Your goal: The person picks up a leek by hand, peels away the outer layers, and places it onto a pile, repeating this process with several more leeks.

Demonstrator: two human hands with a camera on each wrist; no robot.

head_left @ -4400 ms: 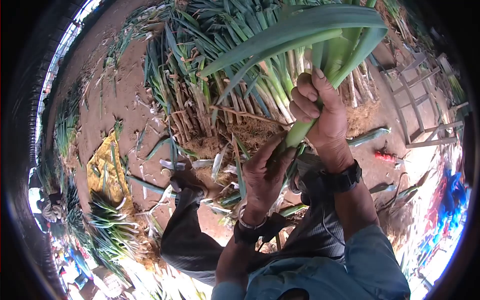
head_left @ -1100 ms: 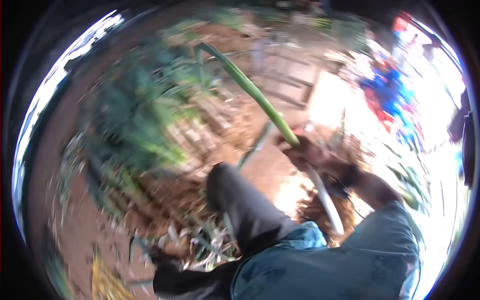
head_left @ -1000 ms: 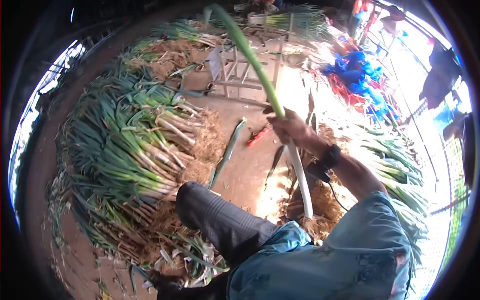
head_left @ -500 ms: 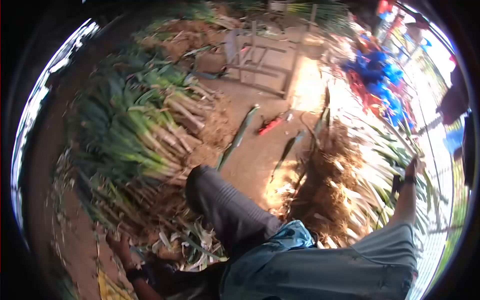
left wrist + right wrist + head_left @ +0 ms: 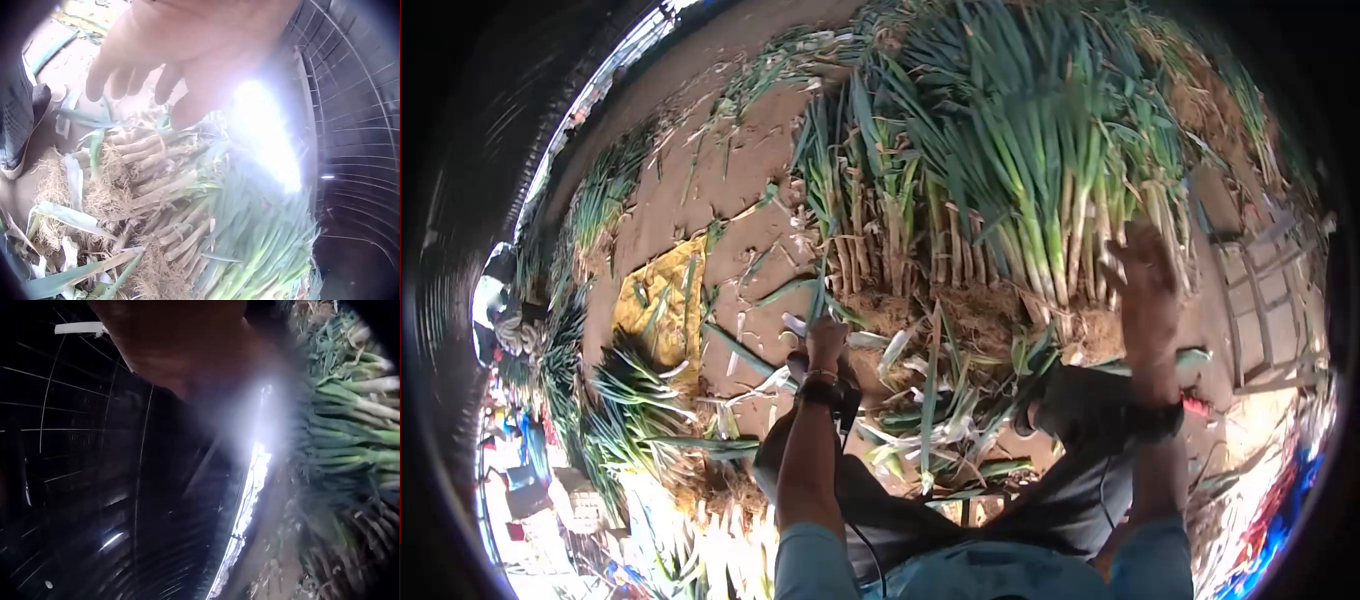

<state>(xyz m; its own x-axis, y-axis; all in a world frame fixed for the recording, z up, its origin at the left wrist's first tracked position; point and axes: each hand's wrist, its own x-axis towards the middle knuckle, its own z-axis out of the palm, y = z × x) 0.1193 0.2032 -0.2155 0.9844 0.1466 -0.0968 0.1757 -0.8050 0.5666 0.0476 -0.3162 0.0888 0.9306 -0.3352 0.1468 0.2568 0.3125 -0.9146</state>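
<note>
My left hand (image 5: 828, 345) hovers over my left knee in the head view. The left wrist view shows that hand (image 5: 187, 56) with its fingers loosely extended and nothing in them, above rooted leeks (image 5: 156, 169). My right hand (image 5: 1148, 290) is raised in front of the right knee, fingers spread apart, slightly blurred and holding nothing. Before it stand bunched leeks (image 5: 1040, 190), green leaves pointing away and brown roots (image 5: 975, 320) toward me. From the right wrist, only a dark part of the right hand (image 5: 187, 344) shows; its fingertips are lost in glare.
Peeled leaves and scraps (image 5: 930, 410) litter the ground between my feet. A yellow sack (image 5: 662, 310) lies to the left, with trimmed leeks (image 5: 635, 400) below it. At the right is a wooden frame (image 5: 1270, 300). Dark ribbed sheeting (image 5: 356, 150) rises along one side.
Both hands held a leek at first; the right hand then carried it to the pile at the right. The view has swung back to the standing leeks, and the right hand is now empty.
</note>
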